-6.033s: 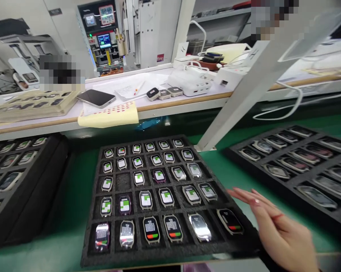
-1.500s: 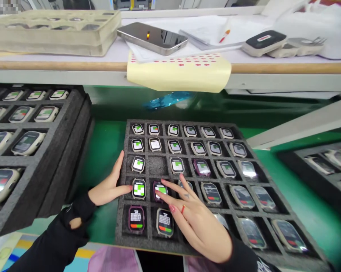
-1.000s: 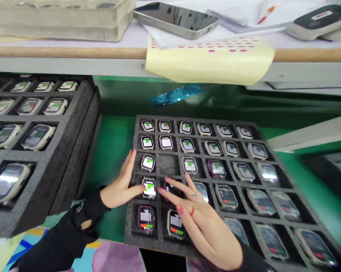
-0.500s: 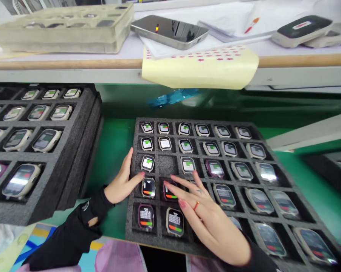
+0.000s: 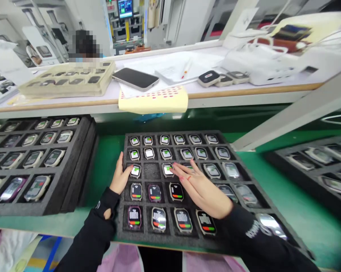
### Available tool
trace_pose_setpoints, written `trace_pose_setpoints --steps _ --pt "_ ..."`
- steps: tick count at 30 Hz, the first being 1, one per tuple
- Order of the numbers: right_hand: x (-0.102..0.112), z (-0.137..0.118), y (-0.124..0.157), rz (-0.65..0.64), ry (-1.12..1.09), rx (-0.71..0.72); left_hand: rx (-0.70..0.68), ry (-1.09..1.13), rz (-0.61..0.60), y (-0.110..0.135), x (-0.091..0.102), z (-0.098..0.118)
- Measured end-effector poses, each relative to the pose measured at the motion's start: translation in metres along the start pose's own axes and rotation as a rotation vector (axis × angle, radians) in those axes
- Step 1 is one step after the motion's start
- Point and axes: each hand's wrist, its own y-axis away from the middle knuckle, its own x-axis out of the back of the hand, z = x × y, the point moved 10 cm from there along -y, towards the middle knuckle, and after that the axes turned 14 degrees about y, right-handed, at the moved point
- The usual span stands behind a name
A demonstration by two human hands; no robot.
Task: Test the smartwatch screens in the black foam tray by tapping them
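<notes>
Left hand (image 5: 121, 179) and right hand (image 5: 201, 184) were held loosely spread over the foam tray (image 5: 143, 236); at the left thumb's tip, a pale-framed watch (image 5: 135, 171) was seated leftmost, while a second watch (image 5: 167, 170), farther right, was partly covered by the right fingertips.

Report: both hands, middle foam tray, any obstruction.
Left hand open, thumb at leftmost smartwatch, middle row. Right hand open, fingertips at third column's smartwatch, same row. Middle foam tray partly hidden by right sleeve.
</notes>
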Motion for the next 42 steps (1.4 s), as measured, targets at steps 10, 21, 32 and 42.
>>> trace_pose_setpoints --steps 10,21,32,42 --pt "-0.016 -0.005 -0.006 0.023 -0.009 0.090 0.023 0.022 -0.045 0.001 0.000 0.004" --pt "0.018 0.022 0.002 0.126 -0.069 -0.027 0.029 0.012 -0.048 0.004 -0.003 0.004" --pt "0.034 0.055 0.033 0.163 -0.059 -0.084 0.031 0.003 -0.036 0.008 -0.007 0.011" --pt "0.026 0.064 0.043 0.162 -0.025 -0.071 0.000 0.029 0.020 0.007 -0.001 0.013"
